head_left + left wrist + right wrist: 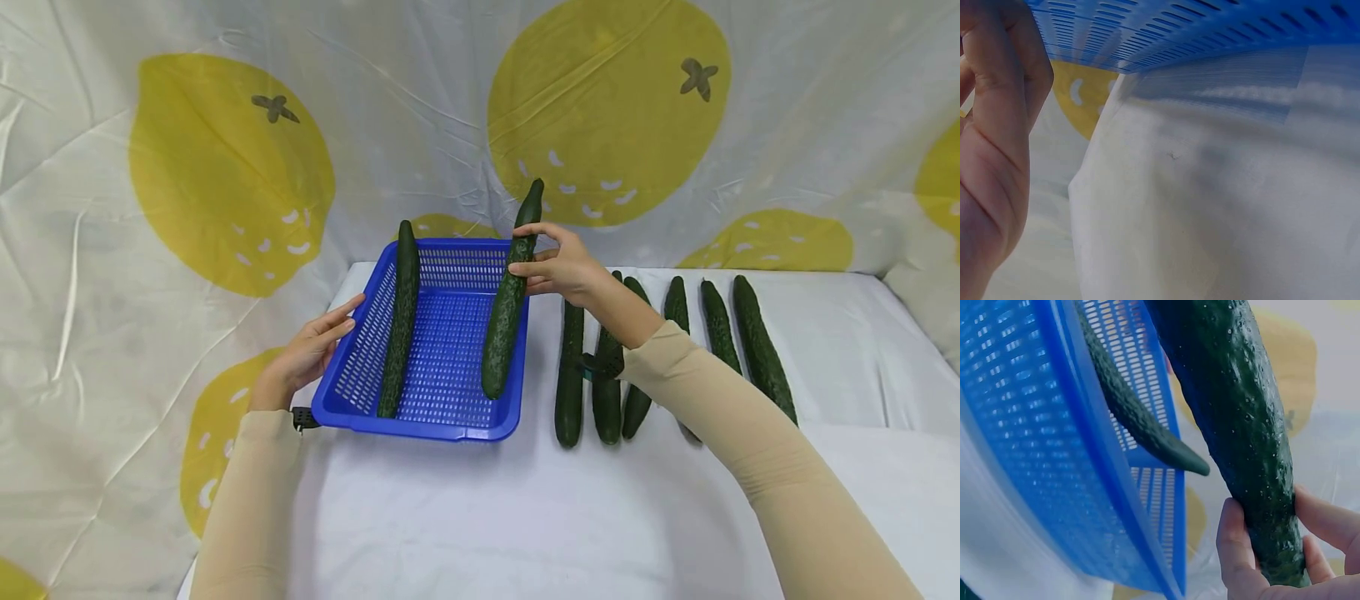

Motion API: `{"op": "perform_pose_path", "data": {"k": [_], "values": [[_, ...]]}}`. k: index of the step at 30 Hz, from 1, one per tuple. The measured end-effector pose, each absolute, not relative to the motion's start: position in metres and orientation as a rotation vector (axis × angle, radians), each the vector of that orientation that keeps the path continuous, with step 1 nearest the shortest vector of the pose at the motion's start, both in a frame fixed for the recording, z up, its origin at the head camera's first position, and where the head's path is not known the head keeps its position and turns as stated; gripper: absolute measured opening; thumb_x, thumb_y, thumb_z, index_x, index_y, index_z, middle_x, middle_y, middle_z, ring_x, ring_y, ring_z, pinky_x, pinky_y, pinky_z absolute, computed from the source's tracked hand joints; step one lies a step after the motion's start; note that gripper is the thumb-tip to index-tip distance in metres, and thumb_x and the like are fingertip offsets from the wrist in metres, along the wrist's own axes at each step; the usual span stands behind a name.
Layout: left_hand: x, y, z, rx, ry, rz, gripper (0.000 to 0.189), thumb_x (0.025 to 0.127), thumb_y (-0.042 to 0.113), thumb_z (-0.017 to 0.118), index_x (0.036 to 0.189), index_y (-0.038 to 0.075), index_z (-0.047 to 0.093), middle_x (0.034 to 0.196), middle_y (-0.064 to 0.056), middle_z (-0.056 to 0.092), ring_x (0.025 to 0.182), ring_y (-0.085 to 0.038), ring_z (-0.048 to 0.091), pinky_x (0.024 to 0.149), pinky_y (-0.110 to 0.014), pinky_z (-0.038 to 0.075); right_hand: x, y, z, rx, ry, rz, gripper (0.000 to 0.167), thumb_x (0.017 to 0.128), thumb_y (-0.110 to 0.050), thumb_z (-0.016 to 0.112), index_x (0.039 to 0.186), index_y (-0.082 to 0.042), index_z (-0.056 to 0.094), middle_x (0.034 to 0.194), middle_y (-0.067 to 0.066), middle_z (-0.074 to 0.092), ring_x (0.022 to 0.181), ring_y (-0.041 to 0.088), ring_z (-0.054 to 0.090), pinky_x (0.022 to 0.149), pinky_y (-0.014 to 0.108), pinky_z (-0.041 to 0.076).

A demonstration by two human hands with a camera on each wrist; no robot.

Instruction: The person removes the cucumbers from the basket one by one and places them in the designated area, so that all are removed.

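Observation:
My right hand point(558, 262) grips a long dark green cucumber point(506, 325) near its upper end, thumb on one side and fingers on the other. This cucumber slants over the right side of a blue plastic basket point(453, 432). Another cucumber point(401, 325) lies along the basket's left side, its tip poking above the back rim. My left hand point(303, 354) is at the basket's left rim, fingers extended against the outside. In the left wrist view, the left hand's fingers point(1004, 81) show beside the slotted basket wall point(1166, 31).
Several more cucumbers point(568, 375) lie in a row to the basket's right, partly hidden under my right forearm. A white cloth point(480, 517) covers the table. Behind it hangs a lemon-print curtain point(405, 125), which also runs along the left.

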State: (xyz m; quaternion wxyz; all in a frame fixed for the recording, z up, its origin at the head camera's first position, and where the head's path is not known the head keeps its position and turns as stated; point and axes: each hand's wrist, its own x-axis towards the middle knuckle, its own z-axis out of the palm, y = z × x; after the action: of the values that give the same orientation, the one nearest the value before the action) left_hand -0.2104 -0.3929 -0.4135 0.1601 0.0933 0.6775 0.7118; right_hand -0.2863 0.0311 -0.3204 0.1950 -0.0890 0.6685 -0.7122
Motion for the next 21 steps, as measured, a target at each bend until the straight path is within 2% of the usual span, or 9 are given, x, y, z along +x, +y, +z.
{"op": "perform_pose_path", "data": {"k": [10, 14, 17, 21], "values": [[-0.210, -0.393, -0.413, 0.261, 1.946, 2.025, 0.053, 0.109, 0.015, 0.040, 0.160, 0.019, 0.024, 0.093, 0.000, 0.056, 0.051, -0.006, 0.053, 0.044, -0.017, 0.044, -0.282, 0.062, -0.321, -0.227, 1.903, -1.979, 0.061, 0.090, 0.003, 0.071, 0.144, -0.016, 0.049, 0.096, 0.017, 0.048, 0.075, 0.026, 0.067, 0.075, 0.044, 0.060], [-0.210, -0.393, -0.412, 0.246, 1.971, 2.018, 0.053, 0.109, 0.014, 0.041, 0.160, 0.019, 0.026, 0.092, 0.002, 0.056, 0.047, -0.005, 0.048, 0.042, -0.016, 0.042, -0.280, 0.075, -0.323, -0.232, 1.921, -1.953, 0.062, 0.091, 0.002, 0.070, 0.146, -0.015, 0.047, 0.122, 0.025, 0.047, 0.082, 0.027, 0.067, 0.077, 0.044, 0.059], [-0.209, -0.393, -0.411, 0.240, 1.950, 2.029, 0.054, 0.109, 0.014, 0.041, 0.160, 0.018, 0.024, 0.096, 0.000, 0.058, 0.052, -0.007, 0.056, 0.046, -0.018, 0.048, -0.280, 0.085, -0.324, -0.231, 1.938, -1.926, 0.062, 0.092, 0.002, 0.069, 0.148, -0.014, 0.045, 0.141, 0.031, 0.036, 0.088, 0.027, 0.067, 0.080, 0.046, 0.058], [-0.209, -0.393, -0.411, 0.246, 1.937, 2.030, 0.055, 0.109, 0.013, 0.041, 0.160, 0.016, 0.022, 0.100, -0.001, 0.059, 0.058, -0.008, 0.061, 0.050, -0.020, 0.051, -0.279, 0.102, -0.326, -0.244, 1.943, -1.898, 0.064, 0.093, 0.001, 0.068, 0.150, -0.013, 0.042, 0.149, 0.035, 0.028, 0.090, 0.026, 0.068, 0.083, 0.047, 0.057]]}}
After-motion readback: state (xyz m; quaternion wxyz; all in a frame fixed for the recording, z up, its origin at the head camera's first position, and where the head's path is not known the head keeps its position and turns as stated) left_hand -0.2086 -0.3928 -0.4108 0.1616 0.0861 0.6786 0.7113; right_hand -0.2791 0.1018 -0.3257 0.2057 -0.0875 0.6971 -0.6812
